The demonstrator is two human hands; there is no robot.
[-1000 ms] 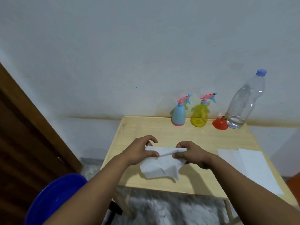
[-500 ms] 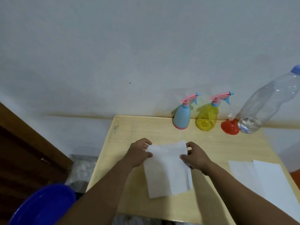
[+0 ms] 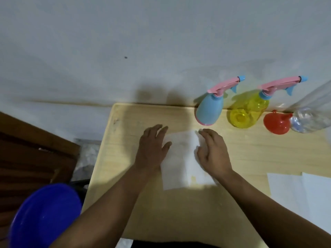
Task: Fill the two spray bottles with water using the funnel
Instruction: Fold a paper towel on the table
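Wooden surface (image 3: pixel 250 154) first: both hands, left (image 3: pixel 152 145) and right (image 3: pixel 214 153), flat and open on tissue (image 3: pixel 180 158), probably to catch spills; blue bottle (image 3: pixel 209 110), yellow bottle (image 3: pixel 247 111), funnel (image 3: pixel 276 122) waiting capped by wall.

Against the back edge of the wooden table (image 3: pixel 250 158) stand the two spray bottles, upright and side by side: the blue spray bottle (image 3: pixel 209 110) to the left, opaque, and the yellow spray bottle (image 3: pixel 248 111) just right of it, see-through, each with its pink trigger head screwed on and a blue nozzle tip pointing right. Right of the yellow one, the red funnel (image 3: pixel 276 122) rests wide mouth down on the table with its spout up (tilted a little rightward). Touching or nearly touching the funnel's right side is the clear water bottle (image 3: pixel 308 120), cut off by the frame edge, with a little water showing at its base.
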